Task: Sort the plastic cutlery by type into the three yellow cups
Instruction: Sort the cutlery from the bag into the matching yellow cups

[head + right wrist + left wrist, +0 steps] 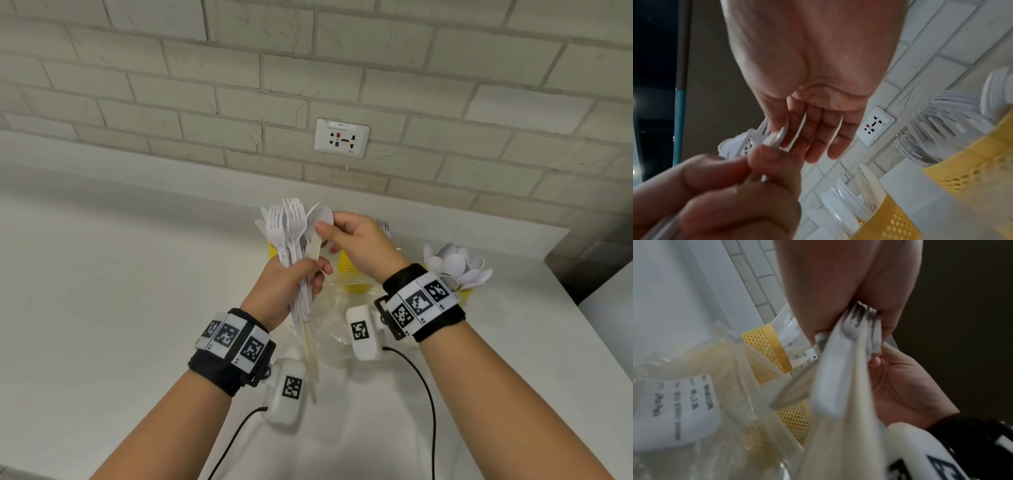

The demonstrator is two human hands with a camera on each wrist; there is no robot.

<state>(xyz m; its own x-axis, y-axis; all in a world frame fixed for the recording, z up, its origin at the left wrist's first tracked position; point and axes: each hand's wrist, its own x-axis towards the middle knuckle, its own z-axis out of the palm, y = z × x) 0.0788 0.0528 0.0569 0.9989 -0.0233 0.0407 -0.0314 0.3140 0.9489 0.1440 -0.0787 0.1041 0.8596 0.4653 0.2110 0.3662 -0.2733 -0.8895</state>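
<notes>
Roughly halfway: spoons point(455, 265) fill the 3 o'clock cup point(466, 296), left grip point(284, 291) clutches a mostly-fork bundle point(291, 233), right grip point(356, 240) pinches one spoon point(322, 217).

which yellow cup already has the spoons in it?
The right-hand yellow cup, by the right wrist: spoon bowls fan out of its top. The left cup sits behind the fistful of cutlery; the middle one holds other pieces.

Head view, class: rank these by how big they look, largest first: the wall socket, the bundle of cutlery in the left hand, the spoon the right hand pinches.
1. Bundle of cutlery, nearer the camera, so partly perspective.
2. Wall socket.
3. Spoon, partly hidden by fingers.
</notes>
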